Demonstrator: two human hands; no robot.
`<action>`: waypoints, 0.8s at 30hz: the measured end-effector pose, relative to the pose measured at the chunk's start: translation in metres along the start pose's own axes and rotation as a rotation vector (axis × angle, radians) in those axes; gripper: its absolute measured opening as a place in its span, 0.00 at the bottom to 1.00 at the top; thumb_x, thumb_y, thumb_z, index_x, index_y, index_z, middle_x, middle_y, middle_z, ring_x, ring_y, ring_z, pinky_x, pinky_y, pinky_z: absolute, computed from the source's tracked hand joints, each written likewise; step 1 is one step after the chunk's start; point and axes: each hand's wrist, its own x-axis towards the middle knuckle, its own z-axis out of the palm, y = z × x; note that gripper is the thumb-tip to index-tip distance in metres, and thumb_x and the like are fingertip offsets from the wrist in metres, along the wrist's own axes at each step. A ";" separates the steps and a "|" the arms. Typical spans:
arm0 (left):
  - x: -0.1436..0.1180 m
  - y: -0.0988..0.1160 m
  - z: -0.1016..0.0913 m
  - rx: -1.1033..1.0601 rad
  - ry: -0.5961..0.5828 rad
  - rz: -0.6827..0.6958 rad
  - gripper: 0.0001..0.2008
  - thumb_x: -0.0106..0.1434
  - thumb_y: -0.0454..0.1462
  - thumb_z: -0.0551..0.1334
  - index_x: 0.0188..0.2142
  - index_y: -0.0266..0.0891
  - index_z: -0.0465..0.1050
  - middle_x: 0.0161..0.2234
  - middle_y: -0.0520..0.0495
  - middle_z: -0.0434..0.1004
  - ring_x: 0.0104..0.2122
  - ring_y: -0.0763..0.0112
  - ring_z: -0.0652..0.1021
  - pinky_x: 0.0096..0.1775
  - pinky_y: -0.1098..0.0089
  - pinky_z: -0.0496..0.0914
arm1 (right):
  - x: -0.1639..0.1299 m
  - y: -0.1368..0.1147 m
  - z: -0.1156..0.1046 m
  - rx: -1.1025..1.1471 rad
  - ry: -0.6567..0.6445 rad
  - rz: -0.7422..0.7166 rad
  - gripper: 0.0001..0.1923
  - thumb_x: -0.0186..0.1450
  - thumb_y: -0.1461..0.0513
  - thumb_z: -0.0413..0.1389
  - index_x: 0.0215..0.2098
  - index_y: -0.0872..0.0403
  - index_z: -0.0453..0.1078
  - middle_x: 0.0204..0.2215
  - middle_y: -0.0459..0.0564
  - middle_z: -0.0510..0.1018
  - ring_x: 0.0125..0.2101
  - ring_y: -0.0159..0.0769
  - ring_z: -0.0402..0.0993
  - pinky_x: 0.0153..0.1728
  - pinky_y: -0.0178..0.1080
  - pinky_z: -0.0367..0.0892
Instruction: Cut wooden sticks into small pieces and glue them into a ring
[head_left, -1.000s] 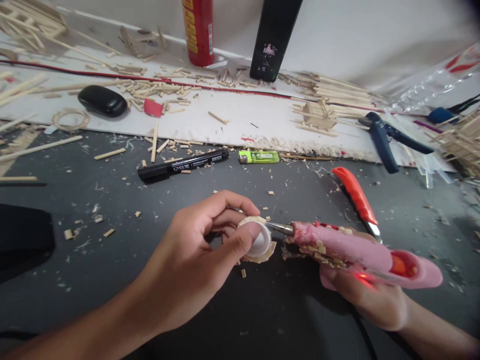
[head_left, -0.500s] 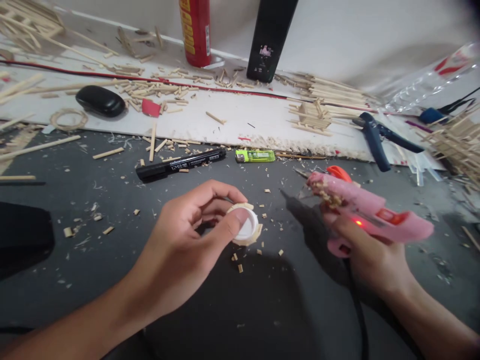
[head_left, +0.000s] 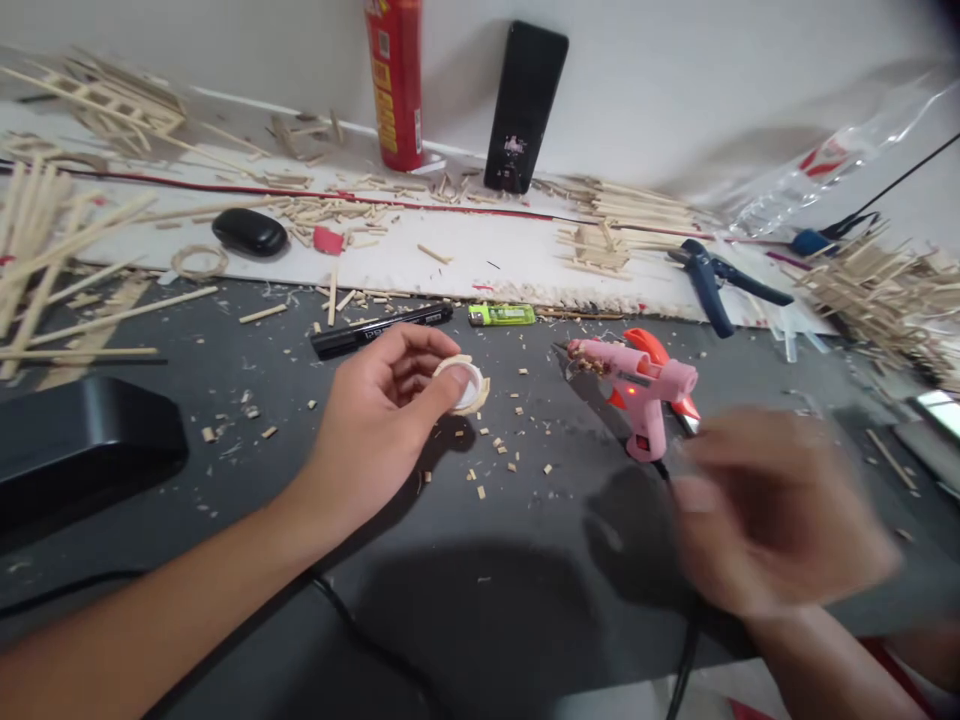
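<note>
Pinching a white cap (head_left: 468,385) ringed with wood slivers, the left hand (head_left: 379,420) hovers over the dark, chip-littered worktop (head_left: 247,480). Right hand (head_left: 772,510) is blurred; its finger state cannot be told. Pink glue gun (head_left: 637,385) stands nearby; white board (head_left: 465,255) and wall (head_left: 675,80) lie behind.

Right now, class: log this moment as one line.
left hand: holds white cap | right hand: empty, blurred, apart from glue gun | glue gun: standing on dark mat
</note>
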 end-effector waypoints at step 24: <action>-0.007 0.008 -0.002 0.063 -0.109 0.024 0.07 0.65 0.40 0.70 0.39 0.41 0.77 0.34 0.49 0.81 0.32 0.70 0.79 0.35 0.71 0.72 | 0.039 -0.035 0.038 -0.288 -0.808 -0.107 0.11 0.71 0.69 0.56 0.31 0.57 0.77 0.28 0.51 0.80 0.29 0.39 0.75 0.31 0.41 0.62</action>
